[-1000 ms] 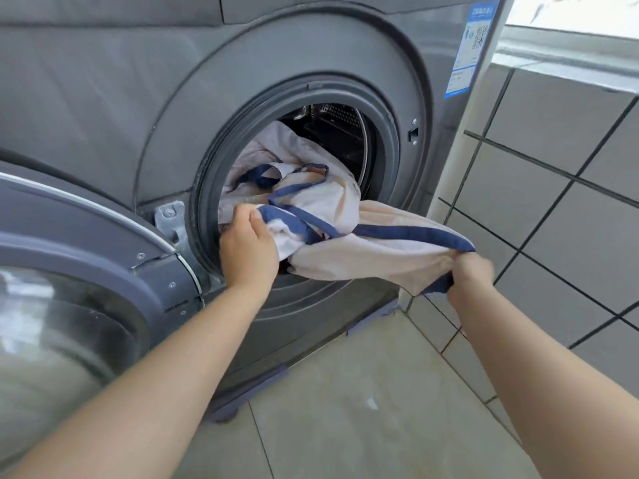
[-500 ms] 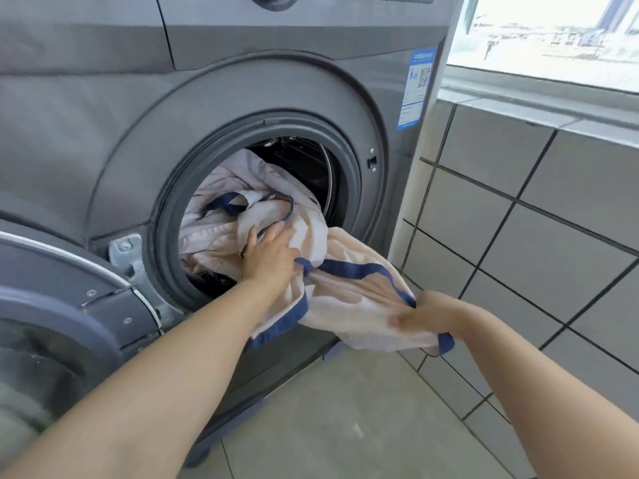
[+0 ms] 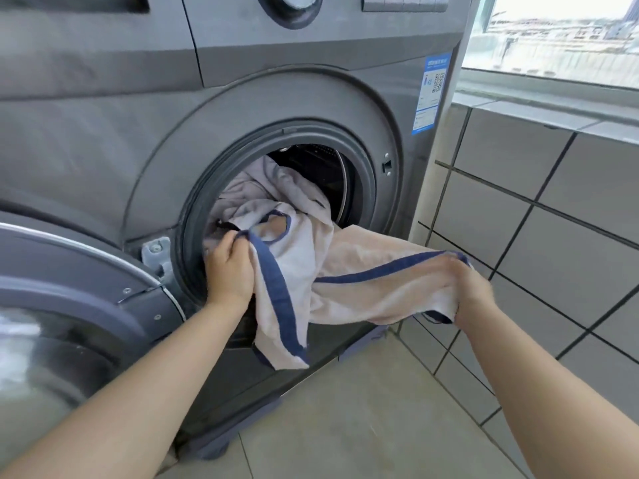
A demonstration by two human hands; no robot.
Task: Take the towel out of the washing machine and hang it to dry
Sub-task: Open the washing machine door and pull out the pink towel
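Left hand (image 3: pixel 230 267): gripping blue-edged towel (image 3: pixel 363 271) at drum mouth. Right hand (image 3: pixel 472 292): clutching towel corner, at 3 o'clock from left. Towel: trailing halfway out of washing machine (image 3: pixel 311 98); door (image 3: pixel 69 305) swinging open at 9 o'clock.

Pale cream towel (image 3: pixel 373 267) with a dark navy border running along its edges. Washing machine (image 3: pixel 103 140) is a dark metallic grey all over, black inside the drum. Blue-and-white sticker (image 3: pixel 430 93) with a small black QR square. Grey wall tiles (image 3: pixel 553 243) with dark grout lines, beige floor (image 3: pixel 363 426).
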